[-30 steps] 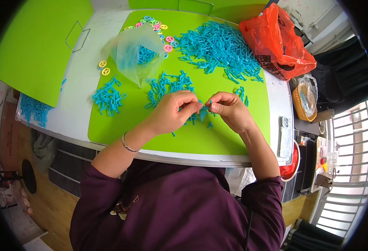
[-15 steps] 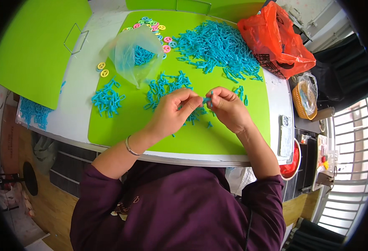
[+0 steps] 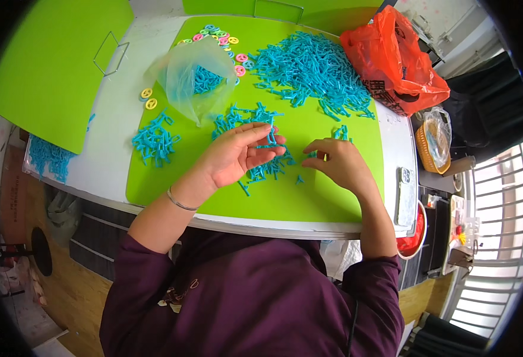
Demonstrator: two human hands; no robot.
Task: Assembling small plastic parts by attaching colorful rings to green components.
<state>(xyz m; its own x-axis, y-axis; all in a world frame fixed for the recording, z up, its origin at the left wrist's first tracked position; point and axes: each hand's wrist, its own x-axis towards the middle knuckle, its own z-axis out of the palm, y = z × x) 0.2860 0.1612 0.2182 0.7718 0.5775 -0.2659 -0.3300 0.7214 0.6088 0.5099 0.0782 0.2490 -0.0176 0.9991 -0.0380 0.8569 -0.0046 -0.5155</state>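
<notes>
My left hand is over the middle pile, palm turned up and inward. A small blue plastic piece with a loop sits between its thumb and fingers. To its right, my right hand hangs low over the green mat, fingers curled and apart. A bit of blue shows between its index finger and thumb, and I cannot tell whether they touch it. Loose blue pieces of the middle pile lie under and around my left hand. A small blue piece lies alone between the hands.
A large blue heap covers the mat's far right, beside a red plastic bag. A translucent bag with blue pieces stands far left, near pastel rings. A smaller blue pile lies left. A phone rests at the right edge.
My hands, pinched together on a blue piece before, have parted. The left has turned palm up with a piece at its fingers; the right has moved slightly right and down, its fingers loosened.
</notes>
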